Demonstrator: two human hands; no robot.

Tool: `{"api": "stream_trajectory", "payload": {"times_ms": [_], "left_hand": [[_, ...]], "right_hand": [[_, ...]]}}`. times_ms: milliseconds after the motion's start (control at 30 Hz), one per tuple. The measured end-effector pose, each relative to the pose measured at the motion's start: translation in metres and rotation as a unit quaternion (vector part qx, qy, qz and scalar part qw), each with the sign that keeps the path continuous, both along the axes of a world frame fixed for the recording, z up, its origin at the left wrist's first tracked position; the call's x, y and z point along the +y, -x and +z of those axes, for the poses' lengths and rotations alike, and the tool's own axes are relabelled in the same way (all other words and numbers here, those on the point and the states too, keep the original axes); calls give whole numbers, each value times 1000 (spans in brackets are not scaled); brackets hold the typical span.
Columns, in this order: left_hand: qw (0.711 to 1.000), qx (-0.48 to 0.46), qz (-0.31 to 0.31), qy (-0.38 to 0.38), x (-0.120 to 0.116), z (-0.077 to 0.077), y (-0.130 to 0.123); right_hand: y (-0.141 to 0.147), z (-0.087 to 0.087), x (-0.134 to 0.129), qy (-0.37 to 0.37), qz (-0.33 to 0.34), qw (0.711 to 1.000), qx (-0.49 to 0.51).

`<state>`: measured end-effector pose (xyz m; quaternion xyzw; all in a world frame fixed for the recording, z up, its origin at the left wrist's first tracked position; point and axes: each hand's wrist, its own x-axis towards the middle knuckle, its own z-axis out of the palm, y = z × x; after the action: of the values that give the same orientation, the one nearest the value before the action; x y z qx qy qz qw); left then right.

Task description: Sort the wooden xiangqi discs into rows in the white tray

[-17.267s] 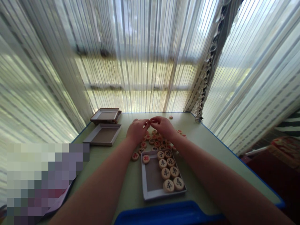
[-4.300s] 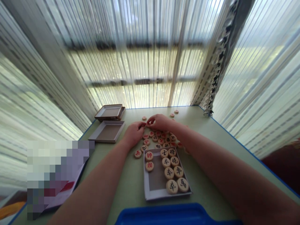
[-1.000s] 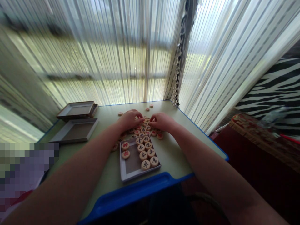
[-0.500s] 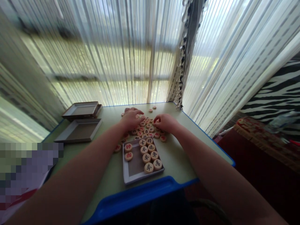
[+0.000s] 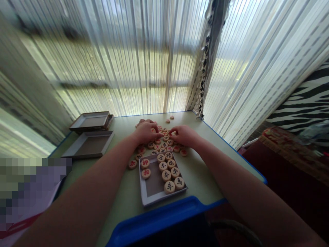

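Loose xiangqi pieces (image 5: 157, 147), round and wooden with red or black characters, lie in a heap mid-table. Over its left side my left hand (image 5: 147, 132) reaches with bent fingers, thumb and forefinger apart among the pieces. My right hand (image 5: 185, 135) is at the right side, fingers curled and the thumb close to the forefinger; whatever lies between these fingertips is too small to make out. Nearer me, a shallow grey box (image 5: 148, 200) holds two columns of black pieces (image 5: 169, 186) on its right and two red pieces (image 5: 145, 173) at its upper left.
At the left stand an open, shallow box tray (image 5: 89, 144) and another box (image 5: 91, 120) behind it. Two pieces (image 5: 170, 119) lie apart near the table's far edge. The pale green table (image 5: 205, 175) has a blue rim; sheer curtains (image 5: 128, 68) hang behind it.
My left hand has moved right and its fingers bend further down into the heap. My right hand stays at the heap's right side. The whole view has shifted slightly.
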<state>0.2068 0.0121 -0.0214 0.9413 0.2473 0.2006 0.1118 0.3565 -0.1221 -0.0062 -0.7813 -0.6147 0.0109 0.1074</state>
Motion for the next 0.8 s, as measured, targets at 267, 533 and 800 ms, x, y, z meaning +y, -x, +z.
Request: {"api": "stream_trajectory", "payload": {"times_ms": [267,533,800], "left_hand": [[1000,-10,1,23,-6,6,-2],[998,3,-53,24,-7,1,-8],[998,-29,-55,-22,-15,3,-12]], "right_hand": [[-17,8,-7,49,-86,994,-35],[-30,12,-10,104,-129,985,-43],[-36,7,-7,63,-164,984,-43]]}}
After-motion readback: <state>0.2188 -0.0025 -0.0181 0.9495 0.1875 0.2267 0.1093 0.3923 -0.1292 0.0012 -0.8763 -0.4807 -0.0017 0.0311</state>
